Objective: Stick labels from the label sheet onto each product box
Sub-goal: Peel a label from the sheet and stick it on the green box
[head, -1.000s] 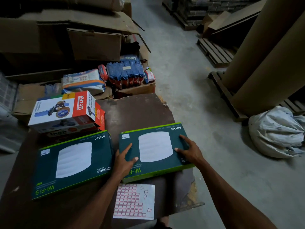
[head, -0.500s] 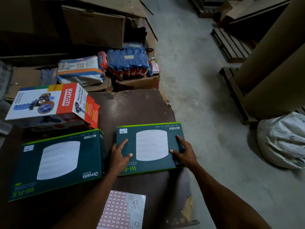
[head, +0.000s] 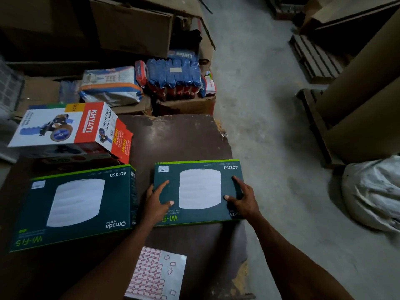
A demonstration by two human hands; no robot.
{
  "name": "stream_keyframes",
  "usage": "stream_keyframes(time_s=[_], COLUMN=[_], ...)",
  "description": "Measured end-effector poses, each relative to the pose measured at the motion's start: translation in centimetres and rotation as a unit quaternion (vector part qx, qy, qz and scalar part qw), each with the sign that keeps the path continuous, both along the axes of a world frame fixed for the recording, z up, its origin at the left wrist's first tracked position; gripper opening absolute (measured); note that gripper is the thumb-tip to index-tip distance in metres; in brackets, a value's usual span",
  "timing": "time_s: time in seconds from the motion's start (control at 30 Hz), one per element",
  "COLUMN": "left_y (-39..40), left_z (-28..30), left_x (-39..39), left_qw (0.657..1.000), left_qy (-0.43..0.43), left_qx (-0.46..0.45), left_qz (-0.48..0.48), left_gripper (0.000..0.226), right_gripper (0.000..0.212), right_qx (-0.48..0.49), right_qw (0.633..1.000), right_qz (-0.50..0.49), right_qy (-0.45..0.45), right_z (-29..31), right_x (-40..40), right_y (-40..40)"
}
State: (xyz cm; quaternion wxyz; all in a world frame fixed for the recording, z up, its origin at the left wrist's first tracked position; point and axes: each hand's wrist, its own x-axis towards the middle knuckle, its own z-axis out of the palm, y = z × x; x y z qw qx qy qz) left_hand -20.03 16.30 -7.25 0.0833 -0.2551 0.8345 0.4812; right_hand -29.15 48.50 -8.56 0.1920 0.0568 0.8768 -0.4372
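Observation:
Two dark green Wi-Fi product boxes lie flat on a dark brown table (head: 184, 137). The right box (head: 200, 176) has a small white label (head: 163, 169) at its far left corner. My left hand (head: 159, 201) rests spread on that box's left near part, and my right hand (head: 243, 198) presses on its right near corner. The left box (head: 73, 204) lies beside it, with a small white label (head: 38, 184) at its far left corner. The label sheet (head: 154, 276), with rows of red-bordered labels, lies on the table near me, between my forearms.
A red and white tape dispenser box (head: 67, 126) sits on other boxes at the table's far left. Beyond the table are bagged goods (head: 173, 74) and cardboard cartons (head: 132, 29). The table's right edge is chipped. A white sack (head: 374, 191), pallets and large cardboard rolls stand on the concrete floor to the right.
Both hands have stayed on the right box, which has straightened and slid slightly away from the label sheet. The camera has tilted down and to the right.

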Motion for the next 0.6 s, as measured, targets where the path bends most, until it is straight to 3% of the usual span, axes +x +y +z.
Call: stream_keyframes(time_s=[0.6], left_y=[-0.4], left_z=[-0.9], left_x=[1.2], left_qw=[1.000], left_qy=[0.017], left_qx=[0.008], left_qz=[-0.005], left_gripper=[0.082], right_gripper=[0.093], right_qx=[-0.023], right_qw=[1.000], right_qz=[0.011], right_qy=[-0.012], right_z=[-1.6], right_x=[-0.4], right_y=[0.2])
